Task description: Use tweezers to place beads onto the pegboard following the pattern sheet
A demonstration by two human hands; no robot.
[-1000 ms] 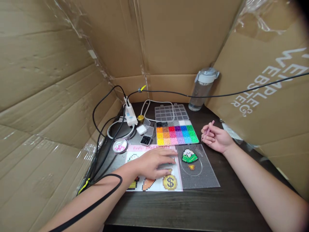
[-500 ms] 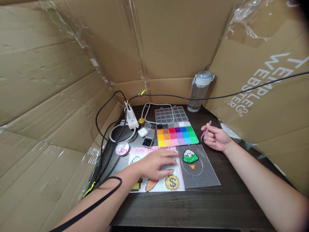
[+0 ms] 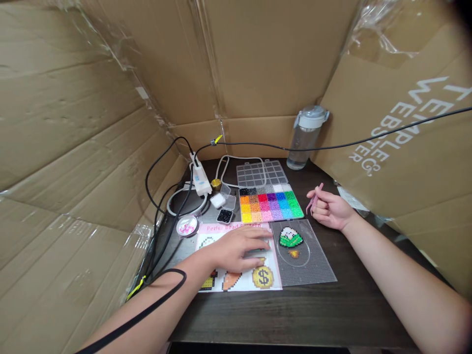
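Observation:
My left hand [image 3: 243, 247] lies on the printed bead pattern sheet [image 3: 239, 282], fingers spread and covering part of its pictures. Pink tweezers [image 3: 314, 199] are held in my right hand [image 3: 332, 210], to the right of the bead box; their tips show no bead that I can make out. A clear pegboard [image 3: 320, 265] adjoins the sheet's right edge. On it sit a green and white bead figure with a black outline [image 3: 290, 237] and a small patch of orange and yellow beads [image 3: 294, 254]. The sectioned bead box [image 3: 271, 204] holds beads sorted by colour.
A water bottle [image 3: 304, 137] stands at the back right. Left of the bead box are a power strip [image 3: 201, 178], small boxes of black beads [image 3: 224, 216] and white beads [image 3: 218, 200], and a round dish of pink beads [image 3: 187, 226]. A black cable [image 3: 258, 144] crosses overhead; cardboard walls surround the table.
The view has tilted very slightly. Both hands keep their places, the left flat on the sheet and the right with the tweezers.

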